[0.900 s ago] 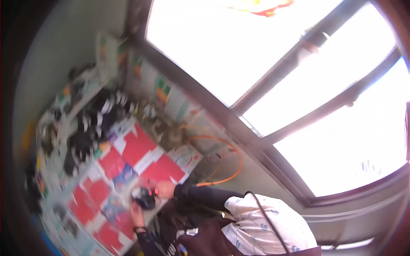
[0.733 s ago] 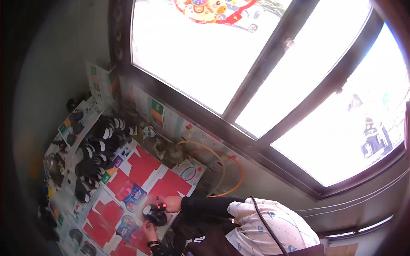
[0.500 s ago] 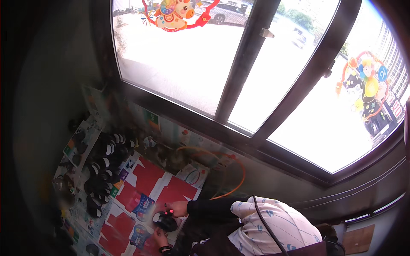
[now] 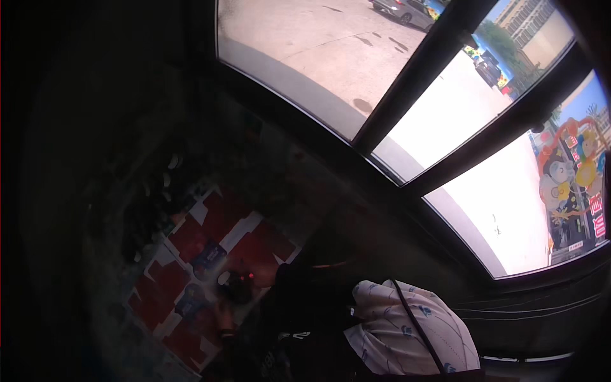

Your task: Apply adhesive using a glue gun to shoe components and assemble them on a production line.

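A black rounded piece (image 4: 237, 294) with a white patch lies between my hands, over a red-and-white printed cardboard sheet (image 4: 226, 213). My left hand (image 4: 223, 314), with a dark band at the wrist, has its fingers closed at the piece's near edge. From the right, my dark-sleeved right arm reaches in, and my right hand (image 4: 265, 277) is closed close against the piece's other side. Two small red spots glow by its fingertips; the dark item bearing them is too dim to name. Blue printed shapes (image 4: 209, 256) on the sheet lie beside the piece. Deep shadow covers most finger detail.
Several more black pieces with white patches (image 4: 149, 216) crowd the left part of the work surface, barely visible. A dark window frame (image 4: 407, 184) rises beyond, with bright ground and parked vehicles outside. White patterned fabric (image 4: 414, 325) covers my right shoulder, crossed by a black cable.
The interior has turned much darker while the outdoors shows more detail. My view has shifted, so the window sits further right and higher. Both hands stay around the black piece.
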Tool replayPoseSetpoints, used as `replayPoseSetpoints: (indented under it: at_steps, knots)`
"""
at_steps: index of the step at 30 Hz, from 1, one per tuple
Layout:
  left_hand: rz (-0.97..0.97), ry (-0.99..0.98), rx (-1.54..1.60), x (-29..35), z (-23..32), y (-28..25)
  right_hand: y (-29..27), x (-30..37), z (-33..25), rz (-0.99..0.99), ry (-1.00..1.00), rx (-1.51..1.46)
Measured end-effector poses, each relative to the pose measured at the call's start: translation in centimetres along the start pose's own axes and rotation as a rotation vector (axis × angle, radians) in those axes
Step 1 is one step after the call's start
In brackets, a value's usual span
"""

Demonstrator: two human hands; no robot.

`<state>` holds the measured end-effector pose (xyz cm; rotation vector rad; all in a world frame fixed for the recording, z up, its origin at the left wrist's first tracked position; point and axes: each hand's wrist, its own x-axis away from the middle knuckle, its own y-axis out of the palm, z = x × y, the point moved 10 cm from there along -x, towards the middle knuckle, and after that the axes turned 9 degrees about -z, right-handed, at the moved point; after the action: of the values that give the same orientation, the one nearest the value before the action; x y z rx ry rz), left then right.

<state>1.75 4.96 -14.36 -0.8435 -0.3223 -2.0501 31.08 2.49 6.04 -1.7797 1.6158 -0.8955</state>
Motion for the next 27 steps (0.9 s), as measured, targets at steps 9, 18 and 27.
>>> replayPoseSetpoints:
  at_steps: [9,18,27]
  knots:
    - [0.131,0.067,0.176,5.8,5.1,0.1,0.1,-0.7,1.5,-0.48,0.339,-0.678]
    - [0.209,0.021,0.294,8.9,0.9,-2.6,1.7,-2.5,1.8,-0.336,0.306,-0.563]
    - [0.231,-0.043,0.343,10.6,2.1,-2.6,2.6,-4.0,0.8,-0.338,0.248,-0.501]
